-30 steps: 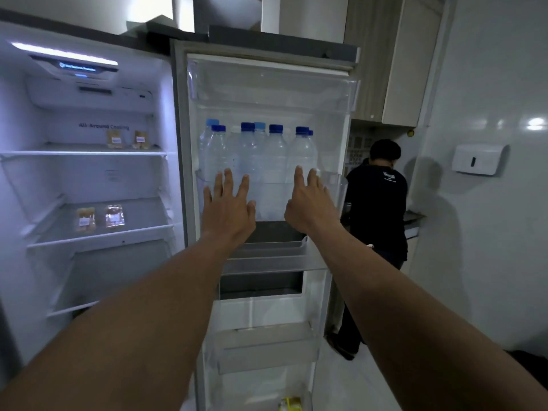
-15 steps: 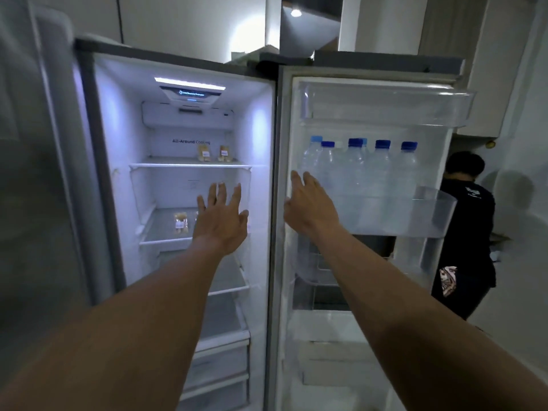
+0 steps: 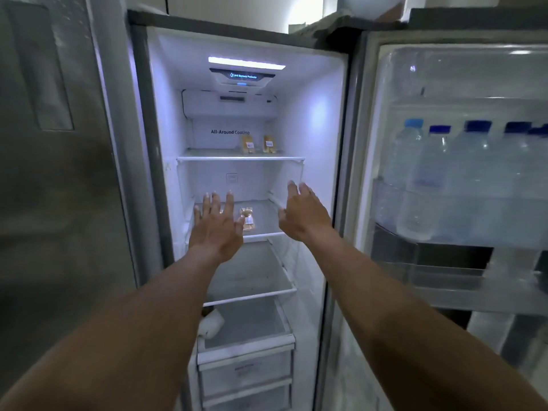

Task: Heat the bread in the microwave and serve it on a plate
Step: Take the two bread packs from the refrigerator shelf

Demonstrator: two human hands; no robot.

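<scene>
Early days, by the look of it: reaching into the open fridge point(image 3: 314, 114) with the left hand point(image 3: 216, 228) and the right hand point(image 3: 305, 216), both spread with straight fingers and gripping nothing. Between them, on the middle shelf point(image 3: 268, 235), a wrapped bread packet point(image 3: 248, 220), not yet touched; two more packets point(image 3: 247, 143) on the top shelf point(image 3: 213, 158). Left to do, seemingly everything: grabbing, heating, serving.
</scene>
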